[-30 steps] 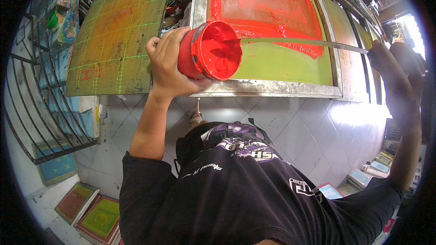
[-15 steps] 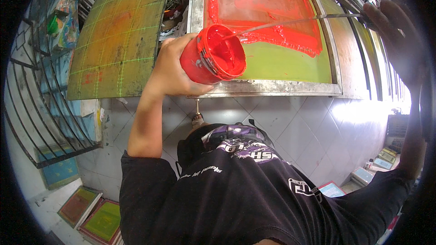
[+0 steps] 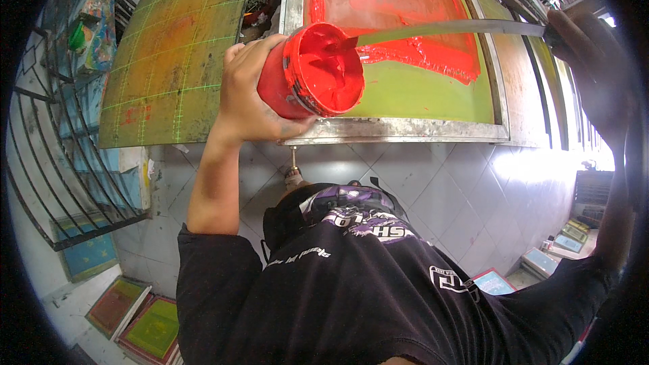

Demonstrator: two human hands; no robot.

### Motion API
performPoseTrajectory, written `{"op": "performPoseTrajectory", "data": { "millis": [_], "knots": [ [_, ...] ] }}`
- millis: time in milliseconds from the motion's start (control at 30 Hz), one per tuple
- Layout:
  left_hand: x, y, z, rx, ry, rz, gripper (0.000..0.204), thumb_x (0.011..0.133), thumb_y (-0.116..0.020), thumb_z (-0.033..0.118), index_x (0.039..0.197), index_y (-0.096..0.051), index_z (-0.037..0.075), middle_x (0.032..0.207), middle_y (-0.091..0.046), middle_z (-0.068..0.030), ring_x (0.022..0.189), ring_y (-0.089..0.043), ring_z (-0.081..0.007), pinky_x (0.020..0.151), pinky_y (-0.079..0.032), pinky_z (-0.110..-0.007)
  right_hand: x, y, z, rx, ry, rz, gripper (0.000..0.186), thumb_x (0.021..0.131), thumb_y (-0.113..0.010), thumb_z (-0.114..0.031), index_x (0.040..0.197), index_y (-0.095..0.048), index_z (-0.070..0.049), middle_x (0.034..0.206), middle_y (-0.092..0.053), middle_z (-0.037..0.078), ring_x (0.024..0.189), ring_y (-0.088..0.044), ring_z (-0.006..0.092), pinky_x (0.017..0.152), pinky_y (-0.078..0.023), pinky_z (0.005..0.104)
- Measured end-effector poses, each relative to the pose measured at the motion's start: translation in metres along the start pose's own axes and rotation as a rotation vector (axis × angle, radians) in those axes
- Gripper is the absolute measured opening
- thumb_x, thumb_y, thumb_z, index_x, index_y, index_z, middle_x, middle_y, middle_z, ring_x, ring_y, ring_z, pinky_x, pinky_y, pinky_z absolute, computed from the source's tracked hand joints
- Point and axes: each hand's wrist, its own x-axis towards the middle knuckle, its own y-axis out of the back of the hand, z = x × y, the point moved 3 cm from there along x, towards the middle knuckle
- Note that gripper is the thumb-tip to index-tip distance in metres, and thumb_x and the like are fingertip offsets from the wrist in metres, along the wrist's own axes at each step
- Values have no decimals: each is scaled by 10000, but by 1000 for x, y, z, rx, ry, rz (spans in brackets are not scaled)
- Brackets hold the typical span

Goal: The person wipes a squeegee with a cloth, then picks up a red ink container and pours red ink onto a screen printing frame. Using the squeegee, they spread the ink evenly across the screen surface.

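My left hand is wrapped round a red tub, tilted so its mouth faces right. Thick red ink coats the inside. Blurred and dim at the upper right, my right hand is closed on the end of a long, thin, flat spatula. Its ink-covered tip reaches into the tub's mouth, broad face turned into view. Beneath them lies a screen printing frame with a metal rim. A wide layer of red ink covers the far part of its mesh, while the near strip is yellow-green.
To the left lies a stained board with a green grid. A black metal railing curves at far left. Small framed screens rest at lower left. More boards stand beyond the frame's right side. Grey tiles cover the floor.
The tub has shifted slightly left and up. The spatula has rolled from edge-on to showing its broad face, its tip still at the tub's mouth.
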Motion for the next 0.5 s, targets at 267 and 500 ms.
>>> {"op": "performPoseTrajectory", "data": {
  "millis": [267,500],
  "knots": [
    [1,2,4,124,-145,238,830,372,-796,352,1090,-523,37,980,-596,-98,922,-570,-272,838,-326,-381,-3,9,-4,-31,93,-6,166,800,-615,-301,927,-671,-210,551,-549,-18,453,-489,75,395,-345,245],
    [-7,-1,3,253,-87,286,836,404,-783,403,1108,-518,37,994,-593,-106,952,-566,-267,855,-307,-377,-2,9,-9,5,101,-9,159,805,-611,-297,915,-672,-199,567,-561,-17,470,-497,74,406,-349,244]
  ]
}}
